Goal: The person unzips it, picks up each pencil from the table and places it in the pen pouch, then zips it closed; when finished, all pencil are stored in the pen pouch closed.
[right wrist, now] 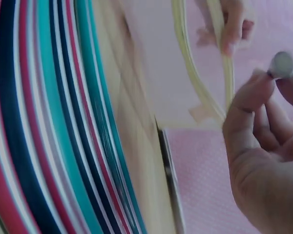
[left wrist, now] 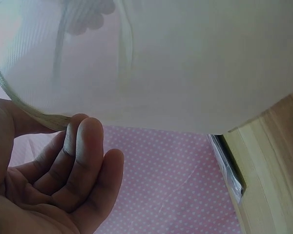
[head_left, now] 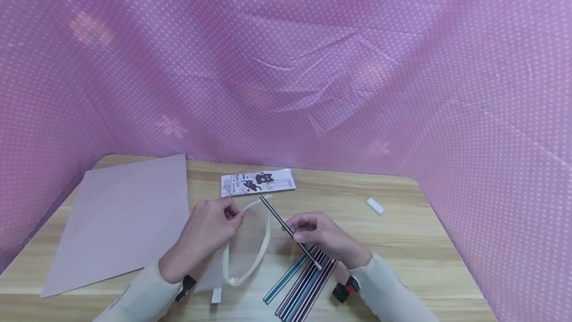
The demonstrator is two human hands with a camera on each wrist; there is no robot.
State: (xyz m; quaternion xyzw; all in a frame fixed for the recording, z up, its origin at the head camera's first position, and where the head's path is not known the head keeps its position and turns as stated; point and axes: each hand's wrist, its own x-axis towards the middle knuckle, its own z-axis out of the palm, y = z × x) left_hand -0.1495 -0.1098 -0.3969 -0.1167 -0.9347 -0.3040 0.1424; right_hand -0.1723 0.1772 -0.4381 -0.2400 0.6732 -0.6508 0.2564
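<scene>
A translucent zip pouch (head_left: 247, 242) with a cream zip stands with its mouth spread apart in the head view. My left hand (head_left: 207, 225) pinches the rim of that mouth between thumb and fingers; the pouch wall (left wrist: 185, 63) fills the top of the left wrist view. Between thumb and fingers, my right hand (head_left: 323, 235) holds a dark pencil (head_left: 274, 214) with a pale stripe. Its far end is at the pouch's upper rim; whether it touches cannot be told. Several striped pencils (head_left: 304, 289) in teal, dark blue and pinkish red lie side by side under the right hand.
A flat lilac-grey sheet (head_left: 129, 222) covers the table's left side. Behind the pouch lies a packaged ruler set (head_left: 258, 183) with cat drawings. A small white block, apparently an eraser (head_left: 375, 206), is at the right. Pink dotted cloth (head_left: 286, 88) surrounds the wooden table (head_left: 402, 252).
</scene>
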